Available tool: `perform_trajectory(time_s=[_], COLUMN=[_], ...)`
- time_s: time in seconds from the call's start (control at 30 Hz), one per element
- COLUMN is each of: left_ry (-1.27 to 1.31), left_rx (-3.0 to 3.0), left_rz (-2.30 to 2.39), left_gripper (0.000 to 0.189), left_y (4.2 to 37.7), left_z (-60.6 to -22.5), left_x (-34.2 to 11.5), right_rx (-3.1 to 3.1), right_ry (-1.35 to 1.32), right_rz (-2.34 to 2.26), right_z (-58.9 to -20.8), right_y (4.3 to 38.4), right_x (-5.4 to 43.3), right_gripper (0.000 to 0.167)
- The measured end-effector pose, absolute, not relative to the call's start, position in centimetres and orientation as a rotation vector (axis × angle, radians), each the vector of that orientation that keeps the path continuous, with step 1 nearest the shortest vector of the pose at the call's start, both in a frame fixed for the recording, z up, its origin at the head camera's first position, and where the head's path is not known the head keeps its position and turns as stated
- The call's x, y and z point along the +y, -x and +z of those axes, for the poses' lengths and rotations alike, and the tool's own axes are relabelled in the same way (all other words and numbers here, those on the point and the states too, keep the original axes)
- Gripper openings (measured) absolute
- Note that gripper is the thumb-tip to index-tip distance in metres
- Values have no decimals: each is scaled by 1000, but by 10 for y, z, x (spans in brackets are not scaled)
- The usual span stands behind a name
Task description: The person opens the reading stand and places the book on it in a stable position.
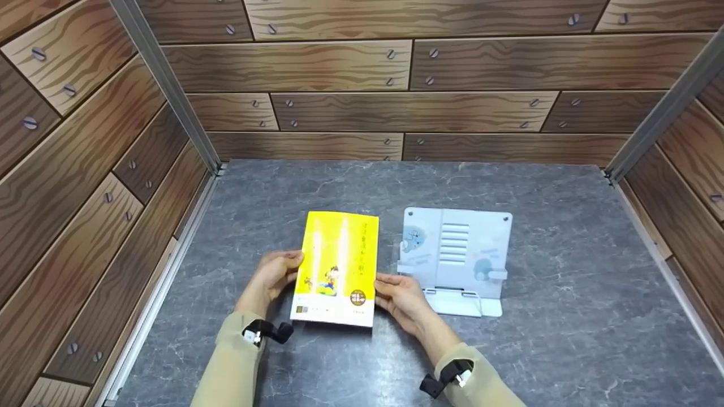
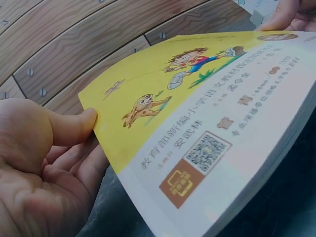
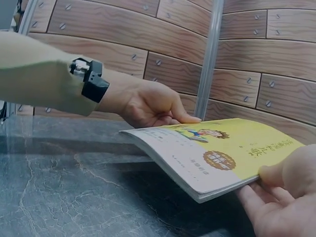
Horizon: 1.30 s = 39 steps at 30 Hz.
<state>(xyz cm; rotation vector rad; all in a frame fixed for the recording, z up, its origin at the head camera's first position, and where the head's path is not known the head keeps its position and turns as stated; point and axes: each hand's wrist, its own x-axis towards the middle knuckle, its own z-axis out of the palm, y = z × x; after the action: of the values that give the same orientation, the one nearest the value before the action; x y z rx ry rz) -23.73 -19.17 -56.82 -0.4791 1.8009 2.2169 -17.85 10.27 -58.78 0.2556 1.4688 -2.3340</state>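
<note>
Between both hands a yellow and white paperback book [image 1: 339, 265] is held by its two long sides, cover up, raised over the table as the right wrist view shows. My left hand [image 1: 275, 277] grips its left edge, thumb on the cover [image 2: 133, 103] and fingers beneath. On the opposite edge my right hand [image 1: 403, 299] pinches the book [image 3: 232, 153] the same way, thumb on top. Just right of the right hand stands a light blue book stand [image 1: 475, 249], its back panel tilted up, with cartoon prints, slots, side clips and a wire holder at its foot.
The grey marbled table [image 1: 565, 282] lies under everything. Wood-patterned walls [image 1: 339, 68] enclose it at the back and sides, with metal posts [image 1: 169, 85] at the corners. A black wrist camera [image 1: 271, 330] is strapped over the left sleeve, another [image 1: 447, 377] over the right.
</note>
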Motion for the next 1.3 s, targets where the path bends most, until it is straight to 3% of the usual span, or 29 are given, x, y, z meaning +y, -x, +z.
perform_trajectory(time_s=[0.77, 1.13, 1.3], left_ry=[353, 272, 214], left_rx=[1834, 1809, 1787], left_rz=[2238, 2250, 2246], left_gripper=[30, 27, 29], left_y=[218, 211, 208], left_z=[-544, -536, -534], left_x=[-189, -186, -185], right_rx=[1535, 1571, 1556], right_ry=[-151, -20, 23], right_rz=[-2318, -2289, -2295], right_z=[-556, -540, -536], right_y=[180, 181, 181], right_x=[123, 135, 140], right_gripper=[29, 39, 36])
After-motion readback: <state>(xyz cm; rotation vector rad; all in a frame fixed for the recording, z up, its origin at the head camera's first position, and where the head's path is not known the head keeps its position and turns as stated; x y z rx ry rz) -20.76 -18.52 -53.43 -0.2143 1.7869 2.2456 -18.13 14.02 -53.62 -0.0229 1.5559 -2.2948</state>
